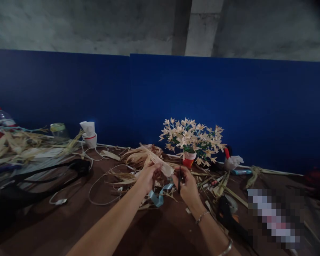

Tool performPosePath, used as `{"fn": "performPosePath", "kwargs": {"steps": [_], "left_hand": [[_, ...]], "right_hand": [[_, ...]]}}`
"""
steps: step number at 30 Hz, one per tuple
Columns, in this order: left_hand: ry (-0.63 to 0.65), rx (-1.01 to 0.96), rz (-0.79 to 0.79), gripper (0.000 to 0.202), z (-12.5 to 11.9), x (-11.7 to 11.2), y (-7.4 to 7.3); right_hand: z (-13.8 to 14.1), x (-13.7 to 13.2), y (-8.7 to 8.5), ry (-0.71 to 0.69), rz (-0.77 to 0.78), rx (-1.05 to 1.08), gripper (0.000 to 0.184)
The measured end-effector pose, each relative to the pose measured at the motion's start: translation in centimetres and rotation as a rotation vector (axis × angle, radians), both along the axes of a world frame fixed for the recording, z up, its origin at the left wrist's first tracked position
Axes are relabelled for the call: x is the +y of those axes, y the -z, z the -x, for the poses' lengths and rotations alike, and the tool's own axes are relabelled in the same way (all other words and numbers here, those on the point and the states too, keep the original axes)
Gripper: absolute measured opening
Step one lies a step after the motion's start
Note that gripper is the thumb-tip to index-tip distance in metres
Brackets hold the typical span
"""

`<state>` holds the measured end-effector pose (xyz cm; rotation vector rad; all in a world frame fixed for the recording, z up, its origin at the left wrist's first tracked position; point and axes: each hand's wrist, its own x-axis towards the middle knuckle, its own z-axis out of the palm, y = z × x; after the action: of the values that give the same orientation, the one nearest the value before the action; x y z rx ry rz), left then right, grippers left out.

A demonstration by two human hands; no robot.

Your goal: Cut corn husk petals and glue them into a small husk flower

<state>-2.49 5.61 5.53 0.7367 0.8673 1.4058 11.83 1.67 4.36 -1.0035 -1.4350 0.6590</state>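
My left hand [148, 175] is closed around a long, pale dried husk strip [156, 161] that slants up and to the left above the brown table [69, 220]. My right hand [186, 185] is closed on a thin dark tool, likely scissors [179, 179], held upright next to the husk's lower end. A light blue ribbon [158, 196] curls on the table just below both hands. Behind them stands a red paper cup [189, 158] filled with cream husk flowers [192, 137].
Dried husks [138, 156] are piled behind my hands and at the far left [13, 142]. A white cable [101, 185], a black strap [42, 174], a white cup [90, 138], a jar [59, 129] and bottles [1, 117] lie left. A blue wall panel [229, 103] backs the table.
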Motion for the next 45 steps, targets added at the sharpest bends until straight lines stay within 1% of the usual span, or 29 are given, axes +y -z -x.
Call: {"fn": "performPosePath", "kwargs": {"steps": [3,6,8,12,16,20,21,25,27,31,33,38,41,45], "left_hand": [[-0.065,-0.109,-0.027,0.024,-0.1,0.2,-0.6],[-0.108,-0.166,-0.042,0.026,-0.8,-0.1,-0.8],[-0.133,-0.173,-0.041,0.025,-1.3,-0.5,-0.6],[-0.132,-0.186,-0.001,0.022,-2.0,-1.2,-0.1],[-0.179,-0.241,0.046,0.023,-2.2,-1.4,-0.1],[-0.276,-0.251,-0.010,0.026,-2.6,-2.1,-0.8],[-0.280,-0.241,-0.014,0.027,-2.8,-2.3,-0.9],[-0.193,-0.183,0.005,0.029,-3.7,-3.5,-0.9],[-0.181,-0.184,0.014,0.029,-4.2,-3.7,-0.7],[-0.174,-0.212,0.012,0.029,-4.8,-3.6,-0.2],[-0.149,-0.184,0.003,0.026,-5.1,-3.6,0.0],[-0.057,-0.097,0.007,0.023,-5.8,-4.6,0.4],[-0.063,-0.089,0.015,0.024,-6.1,-5.0,0.6],[-0.080,-0.087,0.022,0.028,-6.0,-4.8,1.1]], "right_hand": [[0.1,-0.7,0.4,-0.118,0.160,0.134,0.029],[0.7,-1.4,0.4,-0.219,0.314,0.214,0.033],[1.1,-1.5,0.3,-0.228,0.362,0.230,0.036],[1.4,-0.9,0.3,-0.214,0.420,0.249,0.040],[1.5,-0.9,0.6,-0.214,0.426,0.253,0.043],[1.4,-1.7,0.6,-0.217,0.443,0.228,0.044],[1.4,-1.8,0.6,-0.216,0.446,0.234,0.044],[0.9,-2.3,0.4,-0.194,0.385,0.267,0.041],[0.5,-2.6,0.6,-0.172,0.366,0.259,0.039],[-0.5,-3.3,1.3,-0.108,0.404,0.196,0.038],[-1.1,-3.7,1.7,-0.083,0.396,0.159,0.035],[-2.2,-4.1,1.9,-0.062,0.292,0.159,0.030],[-2.7,-4.5,2.1,-0.011,0.302,0.124,0.030],[-3.3,-4.8,2.6,0.052,0.327,0.119,0.030]]}}
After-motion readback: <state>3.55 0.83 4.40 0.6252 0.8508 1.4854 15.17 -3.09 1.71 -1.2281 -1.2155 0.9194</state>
